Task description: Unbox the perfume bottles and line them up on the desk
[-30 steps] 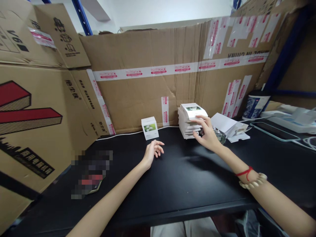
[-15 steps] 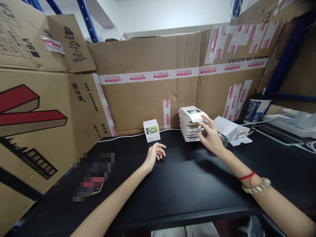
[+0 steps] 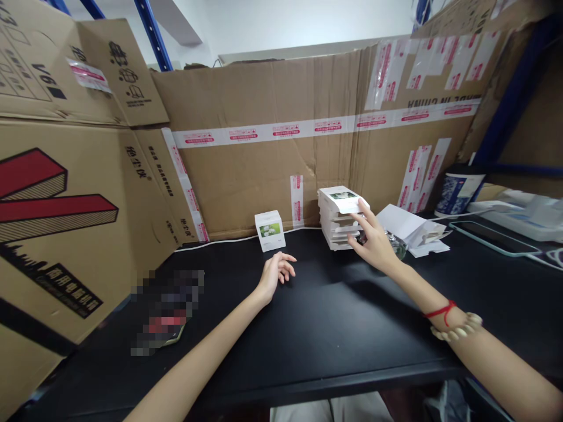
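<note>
My left hand (image 3: 273, 276) rests on the black table (image 3: 308, 334), fingers loosely bent and apart, holding nothing. Just beyond it stands a small white box (image 3: 270, 231) with a green-and-white flower picture on its front. To the right, a stack of flattened white boxes (image 3: 338, 223) leans together, the top one showing a similar picture. My right hand (image 3: 373, 237) is at the stack's right side, fingers spread, the index fingertip at the edge of the top box. A clear glass-like object (image 3: 398, 247) is partly hidden behind my right wrist.
White opened cartons (image 3: 416, 230) lie right of the stack. Further right are a blue patterned cup (image 3: 460, 190) and a phone (image 3: 493, 239) with cables. Cardboard sheets (image 3: 246, 176) wall off the back, and a large carton (image 3: 83, 234) stands left. A blurred-out item (image 3: 169, 310) lies front left.
The view has shifted very slightly. My right index finger is straighter at the top box's edge; my left hand and the boxes stay in place.
</note>
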Motion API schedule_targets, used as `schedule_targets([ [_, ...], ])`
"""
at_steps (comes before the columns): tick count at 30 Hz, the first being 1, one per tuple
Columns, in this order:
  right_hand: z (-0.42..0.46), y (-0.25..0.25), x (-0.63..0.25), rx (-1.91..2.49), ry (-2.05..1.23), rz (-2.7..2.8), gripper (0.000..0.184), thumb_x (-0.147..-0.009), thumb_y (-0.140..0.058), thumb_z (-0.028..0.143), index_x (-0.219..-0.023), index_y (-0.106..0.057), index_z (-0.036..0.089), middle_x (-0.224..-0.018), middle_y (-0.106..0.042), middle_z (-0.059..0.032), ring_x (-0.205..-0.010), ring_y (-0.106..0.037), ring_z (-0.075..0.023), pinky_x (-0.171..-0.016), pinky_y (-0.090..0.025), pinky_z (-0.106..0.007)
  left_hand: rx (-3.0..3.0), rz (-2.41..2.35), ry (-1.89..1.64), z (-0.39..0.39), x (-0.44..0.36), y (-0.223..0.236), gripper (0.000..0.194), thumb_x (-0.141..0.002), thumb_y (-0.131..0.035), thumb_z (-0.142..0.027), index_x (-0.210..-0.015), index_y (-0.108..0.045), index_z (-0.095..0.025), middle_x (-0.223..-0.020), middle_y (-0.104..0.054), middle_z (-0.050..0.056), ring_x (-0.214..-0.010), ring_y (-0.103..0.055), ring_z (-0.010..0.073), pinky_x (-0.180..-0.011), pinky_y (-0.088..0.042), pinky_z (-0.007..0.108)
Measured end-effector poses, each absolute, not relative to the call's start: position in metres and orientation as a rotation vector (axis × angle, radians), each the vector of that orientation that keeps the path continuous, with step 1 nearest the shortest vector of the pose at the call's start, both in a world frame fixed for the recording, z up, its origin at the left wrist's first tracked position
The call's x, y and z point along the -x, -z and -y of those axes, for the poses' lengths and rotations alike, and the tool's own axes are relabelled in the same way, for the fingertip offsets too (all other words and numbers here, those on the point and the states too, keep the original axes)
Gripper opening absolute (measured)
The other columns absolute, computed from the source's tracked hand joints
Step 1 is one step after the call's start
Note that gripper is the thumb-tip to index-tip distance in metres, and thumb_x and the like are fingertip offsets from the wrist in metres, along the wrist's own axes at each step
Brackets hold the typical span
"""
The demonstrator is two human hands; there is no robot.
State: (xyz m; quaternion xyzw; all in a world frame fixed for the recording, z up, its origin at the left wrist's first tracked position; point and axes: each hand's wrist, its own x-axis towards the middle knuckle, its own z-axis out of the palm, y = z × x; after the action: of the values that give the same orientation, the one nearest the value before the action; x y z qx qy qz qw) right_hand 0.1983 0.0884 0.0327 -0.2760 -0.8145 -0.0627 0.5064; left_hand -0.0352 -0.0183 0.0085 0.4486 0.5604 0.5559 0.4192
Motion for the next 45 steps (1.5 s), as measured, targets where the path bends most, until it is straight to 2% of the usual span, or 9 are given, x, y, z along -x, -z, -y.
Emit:
schedule_targets([
  [7,-0.092,-0.032,-0.201,0.671,0.245,1.987,0.061,-0.077,-0.053,0.023,-0.135,-0.033,0.023,-0.148,-0.019,-0.0102,-0.127,-0.034,-0.0335,-0.093,-0.040,-0.052,-1.133,-1.401,-1.388,0.018,0.035,-0.009,0.037,-0.077,-0.035,-0.041,-0.074,-0.058,-0.012,-0.047,-0.055,0.002,-0.036,-0.042,0.0087,-0.038,-0.026,0.019],
  [12,-0.090,-0.032,-0.199,0.681,0.302,2.020,0.062,-0.078,-0.053,0.023,-0.136,-0.032,0.025,-0.149,-0.015,-0.0085,-0.127,-0.034,-0.0333,-0.093,-0.039,-0.050,-1.134,-1.406,-1.388,0.019,0.035,-0.008,0.037,-0.076,-0.035,-0.041,-0.074,-0.058,-0.012,-0.047,-0.056,0.002,-0.036,-0.042,0.0084,-0.038,-0.026,0.019],
  [19,-0.083,-0.030,-0.194,0.682,0.325,2.051,0.070,-0.079,-0.052,0.024,-0.142,-0.021,0.025,-0.151,0.001,-0.0080,-0.129,-0.029,-0.0337,-0.097,-0.034,-0.050,-1.146,-1.420,-1.383,0.018,0.034,-0.008,0.037,-0.075,-0.035,-0.041,-0.073,-0.058,-0.011,-0.046,-0.055,0.001,-0.036,-0.042,0.0078,-0.038,-0.025,0.018],
  [24,-0.082,-0.030,-0.192,0.697,0.295,2.072,0.075,-0.079,-0.052,0.024,-0.143,-0.015,0.027,-0.151,0.001,-0.0065,-0.129,-0.029,-0.0344,-0.099,-0.033,-0.051,-1.155,-1.424,-1.374,0.018,0.034,-0.008,0.036,-0.075,-0.036,-0.041,-0.073,-0.058,-0.011,-0.045,-0.055,0.000,-0.036,-0.042,0.0076,-0.038,-0.026,0.018],
  [28,-0.081,-0.030,-0.193,0.687,0.254,2.089,0.072,-0.079,-0.052,0.024,-0.143,-0.019,0.027,-0.151,-0.003,-0.0063,-0.129,-0.029,-0.0332,-0.099,-0.032,-0.051,-1.164,-1.424,-1.372,0.019,0.033,-0.009,0.036,-0.075,-0.037,-0.040,-0.073,-0.058,-0.011,-0.046,-0.055,0.000,-0.036,-0.042,0.0074,-0.038,-0.026,0.017],
  [31,-0.079,-0.032,-0.193,0.644,0.221,2.075,0.062,-0.079,-0.051,0.022,-0.138,-0.032,0.025,-0.150,-0.014,-0.0073,-0.125,-0.037,-0.0310,-0.096,-0.037,-0.048,-1.174,-1.418,-1.380,0.019,0.033,-0.008,0.035,-0.075,-0.038,-0.041,-0.073,-0.058,-0.012,-0.046,-0.055,0.000,-0.037,-0.043,0.0076,-0.037,-0.026,0.017],
  [36,-0.074,-0.037,-0.195,0.582,0.151,1.888,0.029,-0.078,-0.051,0.018,-0.104,-0.064,0.024,-0.134,-0.041,-0.0085,-0.090,-0.059,-0.0197,-0.076,-0.050,-0.036,-1.216,-1.492,-1.477,0.018,0.039,-0.004,0.033,-0.075,-0.038,-0.039,-0.072,-0.058,-0.013,-0.048,-0.055,0.000,-0.040,-0.042,0.0086,-0.038,-0.028,0.017],
  [40,-0.071,-0.038,-0.195,0.579,0.105,1.834,0.019,-0.077,-0.051,0.016,-0.086,-0.067,0.023,-0.117,-0.050,-0.0087,-0.074,-0.057,-0.0147,-0.064,-0.050,-0.031,-1.395,-1.750,-1.610,0.014,0.053,-0.001,0.028,-0.078,-0.040,-0.034,-0.077,-0.061,-0.015,-0.067,-0.063,0.004,-0.051,-0.047,0.0104,-0.044,-0.034,0.019],
  [45,-0.068,-0.035,-0.192,0.504,0.081,1.897,0.016,-0.077,-0.051,0.014,-0.080,-0.065,0.021,-0.108,-0.051,-0.0077,-0.070,-0.055,-0.0123,-0.058,-0.049,-0.027,-1.430,-1.985,-1.919,0.006,0.078,0.000,0.020,-0.077,-0.045,-0.023,-0.092,-0.058,-0.017,-0.095,-0.063,0.007,-0.076,-0.057,0.0142,-0.066,-0.044,0.024],
])
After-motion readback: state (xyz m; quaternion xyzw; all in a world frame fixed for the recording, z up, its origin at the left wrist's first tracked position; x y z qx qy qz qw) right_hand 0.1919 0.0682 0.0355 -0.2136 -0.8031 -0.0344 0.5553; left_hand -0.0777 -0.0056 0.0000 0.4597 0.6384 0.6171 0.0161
